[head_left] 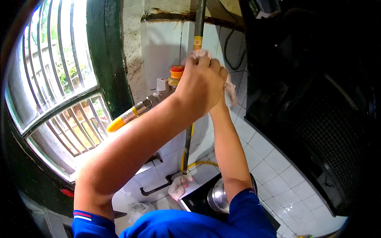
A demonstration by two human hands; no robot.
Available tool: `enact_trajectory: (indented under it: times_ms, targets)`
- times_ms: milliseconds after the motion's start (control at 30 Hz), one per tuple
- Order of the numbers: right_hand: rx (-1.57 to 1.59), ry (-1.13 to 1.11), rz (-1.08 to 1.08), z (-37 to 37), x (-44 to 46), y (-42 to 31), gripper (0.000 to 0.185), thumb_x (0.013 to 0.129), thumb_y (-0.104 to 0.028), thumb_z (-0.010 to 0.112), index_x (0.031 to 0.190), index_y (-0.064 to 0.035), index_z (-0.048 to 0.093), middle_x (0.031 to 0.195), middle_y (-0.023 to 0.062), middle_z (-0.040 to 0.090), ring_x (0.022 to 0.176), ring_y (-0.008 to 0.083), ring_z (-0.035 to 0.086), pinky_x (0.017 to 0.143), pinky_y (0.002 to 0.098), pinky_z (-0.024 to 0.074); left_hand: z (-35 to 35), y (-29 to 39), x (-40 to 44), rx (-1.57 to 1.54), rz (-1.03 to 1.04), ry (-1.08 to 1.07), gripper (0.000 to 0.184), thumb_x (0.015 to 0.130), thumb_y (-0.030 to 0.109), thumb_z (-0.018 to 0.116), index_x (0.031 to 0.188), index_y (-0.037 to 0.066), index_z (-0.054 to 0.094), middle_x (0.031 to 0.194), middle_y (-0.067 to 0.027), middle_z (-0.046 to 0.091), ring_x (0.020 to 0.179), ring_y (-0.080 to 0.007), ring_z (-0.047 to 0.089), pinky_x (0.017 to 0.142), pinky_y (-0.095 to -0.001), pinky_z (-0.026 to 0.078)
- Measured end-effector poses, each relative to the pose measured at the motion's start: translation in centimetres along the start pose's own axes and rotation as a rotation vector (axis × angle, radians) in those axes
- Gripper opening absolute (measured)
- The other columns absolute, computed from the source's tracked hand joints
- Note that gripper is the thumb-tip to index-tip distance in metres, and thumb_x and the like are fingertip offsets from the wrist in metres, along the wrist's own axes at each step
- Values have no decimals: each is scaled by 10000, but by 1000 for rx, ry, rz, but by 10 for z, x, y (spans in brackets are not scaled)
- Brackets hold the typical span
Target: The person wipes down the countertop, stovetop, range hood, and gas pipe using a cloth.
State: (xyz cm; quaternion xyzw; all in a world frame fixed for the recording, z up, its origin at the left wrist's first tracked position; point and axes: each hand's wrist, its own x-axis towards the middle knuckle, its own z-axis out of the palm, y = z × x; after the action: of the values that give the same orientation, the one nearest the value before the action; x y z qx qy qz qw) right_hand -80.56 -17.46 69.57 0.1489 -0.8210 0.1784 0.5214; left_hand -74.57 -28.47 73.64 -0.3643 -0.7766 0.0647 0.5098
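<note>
My left hand (201, 85) is raised in front of the vertical dark pipe (201, 18), its fingers curled round a pale pinkish cloth (230, 90). The cloth bunches above the knuckles against the pipe and hangs down on the right side. My right hand (217, 104) is close behind the left, at the same spot; its fingers are mostly hidden. Just left of my hands is a gas regulator with a red and orange cap (176, 71). A metal fitting with a yellow hose end (119, 122) runs from it toward the window.
A barred window (59, 51) with a green frame is on the left. Below are a stove (193, 203), a shiny metal pot (218, 197), another cloth (180, 187) and a yellow hose (202, 162). A large black hood-like panel (317, 119) juts out on the right before white tiles.
</note>
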Motion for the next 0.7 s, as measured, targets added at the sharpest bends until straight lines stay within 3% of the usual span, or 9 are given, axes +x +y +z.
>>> enact_trajectory:
  times_ms: [133,233,300,333,433,567,633,700]
  targets:
    - [46,-31,26,-9,-5,12,451,966,-273,617,1364,-78,537,1326,163,603,1228,339,566,1021,425,449,-2,-4,10,-80,37,90,290,855,208,658,1118,90,634,1082,-92,635,1040,-306,591,880,-441,483]
    - [209,30,32,-10,9,23,466,944,-282,654,1334,-58,534,1265,195,620,1174,352,605,944,449,499,-12,-15,26,-137,31,88,293,892,219,653,1152,85,633,1089,-91,641,1022,-329,586,849,-447,483]
    - [557,28,188,-1,7,18,529,950,-348,595,1402,-110,457,1326,180,573,1205,348,550,997,447,445,-5,-16,23,-153,-14,150,307,895,217,648,1174,90,632,1080,-92,642,1023,-324,583,840,-448,481]
    - [607,12,220,-10,1,5,454,986,-319,551,1377,-98,483,1272,170,586,1208,332,542,1024,423,434,4,-12,18,-178,-19,156,313,889,208,648,1174,78,639,1064,-91,638,1021,-310,583,861,-443,468]
    - [331,-116,198,-27,-23,-12,424,1001,-296,528,1371,-92,491,1282,187,580,1227,328,536,1048,410,421,13,10,-6,4,35,-10,333,870,190,660,1174,56,641,1056,-90,634,1016,-295,586,895,-433,452]
    - [209,-22,58,-6,-34,12,432,997,-293,537,1377,-88,509,1324,198,563,1252,325,523,1055,404,420,4,13,-3,-104,57,102,343,839,161,677,1161,48,640,1050,-82,620,1020,-291,584,912,-425,451]
    - [293,-90,159,-12,-32,5,432,1004,-268,532,1386,-69,509,1352,182,542,1257,304,516,1059,397,421,-6,7,2,-144,65,157,321,834,144,678,1141,60,640,1047,-68,611,1015,-296,578,902,-440,464]
    - [816,-53,286,2,-29,2,428,1024,-243,508,1410,-59,489,1435,167,488,1298,280,484,1090,383,396,-16,8,0,-181,38,2,333,835,128,674,1160,64,638,1087,-64,611,1050,-307,578,921,-448,475]
